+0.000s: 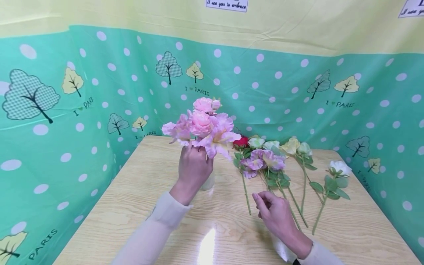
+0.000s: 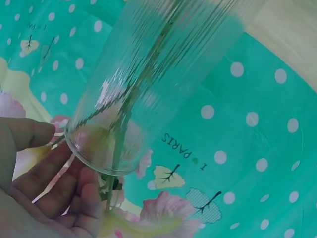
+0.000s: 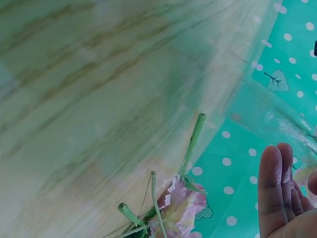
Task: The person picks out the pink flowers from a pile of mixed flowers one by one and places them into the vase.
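A ribbed clear glass vase [image 2: 148, 84] stands on the table, partly hidden behind my left hand [image 1: 195, 167] in the head view. Pink peonies [image 1: 200, 123] and pinkish-purple lilies [image 1: 216, 136] spread above its rim, with green stems [image 2: 121, 121] inside the glass. Up at the rim, the left hand pinches a lily stem [image 2: 58, 140] between thumb and fingers. My right hand [image 1: 276, 213] hovers over the table beside the loose flowers, holding nothing. Its fingers [image 3: 271, 186] look nearly straight and close together in the right wrist view.
Right of the vase lie a red rose [image 1: 241, 142], purple lilies [image 1: 265, 160], a cream rose [image 1: 291, 145] and several pale roses. A white rose [image 1: 340, 168] lies farther right. Dotted green cloth [image 1: 251, 88] encloses the wooden table [image 1: 159, 228] on its back and sides.
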The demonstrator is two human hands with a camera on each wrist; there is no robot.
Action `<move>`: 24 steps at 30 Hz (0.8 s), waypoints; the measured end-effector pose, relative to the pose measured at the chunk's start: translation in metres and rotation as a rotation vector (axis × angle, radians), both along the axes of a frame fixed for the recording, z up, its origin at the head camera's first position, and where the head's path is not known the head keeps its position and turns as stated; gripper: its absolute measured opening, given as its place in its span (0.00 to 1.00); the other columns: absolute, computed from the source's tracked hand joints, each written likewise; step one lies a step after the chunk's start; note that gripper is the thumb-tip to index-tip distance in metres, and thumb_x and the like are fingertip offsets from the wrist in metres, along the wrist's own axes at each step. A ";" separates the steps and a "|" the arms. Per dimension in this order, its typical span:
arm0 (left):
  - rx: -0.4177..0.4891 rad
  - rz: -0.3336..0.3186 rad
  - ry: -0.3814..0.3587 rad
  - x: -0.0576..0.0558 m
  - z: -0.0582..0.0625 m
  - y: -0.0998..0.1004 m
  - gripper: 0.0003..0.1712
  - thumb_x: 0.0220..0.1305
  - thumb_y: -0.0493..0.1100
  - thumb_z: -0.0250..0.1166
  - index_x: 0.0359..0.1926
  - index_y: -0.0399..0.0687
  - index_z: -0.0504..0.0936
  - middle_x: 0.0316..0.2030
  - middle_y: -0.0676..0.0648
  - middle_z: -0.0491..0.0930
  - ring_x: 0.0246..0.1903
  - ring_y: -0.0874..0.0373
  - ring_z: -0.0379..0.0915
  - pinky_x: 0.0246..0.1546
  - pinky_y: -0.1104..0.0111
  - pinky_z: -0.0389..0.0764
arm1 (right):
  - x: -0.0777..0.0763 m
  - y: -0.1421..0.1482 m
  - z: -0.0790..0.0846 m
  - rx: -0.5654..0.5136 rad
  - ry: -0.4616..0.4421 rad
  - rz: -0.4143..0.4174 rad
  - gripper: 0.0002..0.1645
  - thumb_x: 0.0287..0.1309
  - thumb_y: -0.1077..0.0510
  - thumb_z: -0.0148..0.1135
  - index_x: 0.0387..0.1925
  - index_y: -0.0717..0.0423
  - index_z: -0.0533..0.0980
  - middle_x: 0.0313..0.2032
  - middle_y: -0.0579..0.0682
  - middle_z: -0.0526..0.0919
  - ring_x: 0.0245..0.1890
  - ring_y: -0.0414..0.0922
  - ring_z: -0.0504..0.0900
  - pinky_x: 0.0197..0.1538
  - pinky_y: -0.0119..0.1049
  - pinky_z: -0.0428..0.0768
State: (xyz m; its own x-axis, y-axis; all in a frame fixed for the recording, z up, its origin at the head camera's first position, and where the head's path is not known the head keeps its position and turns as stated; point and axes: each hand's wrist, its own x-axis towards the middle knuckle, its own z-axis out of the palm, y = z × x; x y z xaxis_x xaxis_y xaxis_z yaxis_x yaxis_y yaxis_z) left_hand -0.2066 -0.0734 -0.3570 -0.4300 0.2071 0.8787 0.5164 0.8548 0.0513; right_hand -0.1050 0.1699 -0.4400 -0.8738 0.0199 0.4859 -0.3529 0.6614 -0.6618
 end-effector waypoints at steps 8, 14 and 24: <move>0.053 -0.038 0.053 0.011 -0.008 -0.003 0.07 0.50 0.38 0.67 0.31 0.38 0.83 0.31 0.44 0.82 0.29 0.46 0.74 0.29 0.59 0.75 | -0.003 0.001 0.002 0.008 0.006 -0.011 0.09 0.62 0.52 0.61 0.27 0.49 0.80 0.15 0.33 0.74 0.10 0.29 0.72 0.13 0.25 0.71; 0.082 -0.090 0.081 0.019 -0.015 0.000 0.06 0.52 0.38 0.67 0.31 0.40 0.83 0.29 0.45 0.82 0.30 0.48 0.75 0.29 0.60 0.76 | -0.005 0.005 0.004 0.003 0.032 -0.016 0.09 0.61 0.54 0.63 0.26 0.52 0.80 0.14 0.35 0.74 0.10 0.29 0.71 0.13 0.24 0.70; 0.111 -0.125 -0.015 0.026 -0.033 0.008 0.04 0.52 0.39 0.68 0.31 0.44 0.83 0.28 0.48 0.82 0.28 0.52 0.75 0.30 0.63 0.77 | -0.013 0.020 0.012 0.091 0.053 -0.097 0.08 0.58 0.55 0.66 0.27 0.53 0.81 0.16 0.38 0.77 0.12 0.31 0.72 0.17 0.26 0.72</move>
State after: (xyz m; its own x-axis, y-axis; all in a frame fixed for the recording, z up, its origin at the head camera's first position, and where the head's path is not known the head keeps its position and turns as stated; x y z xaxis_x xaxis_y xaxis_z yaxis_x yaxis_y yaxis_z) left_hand -0.1808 -0.0653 -0.3900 -0.4203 0.1617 0.8929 0.6166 0.7728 0.1503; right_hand -0.1178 0.1902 -0.4277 -0.8429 0.0569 0.5350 -0.3170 0.7509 -0.5794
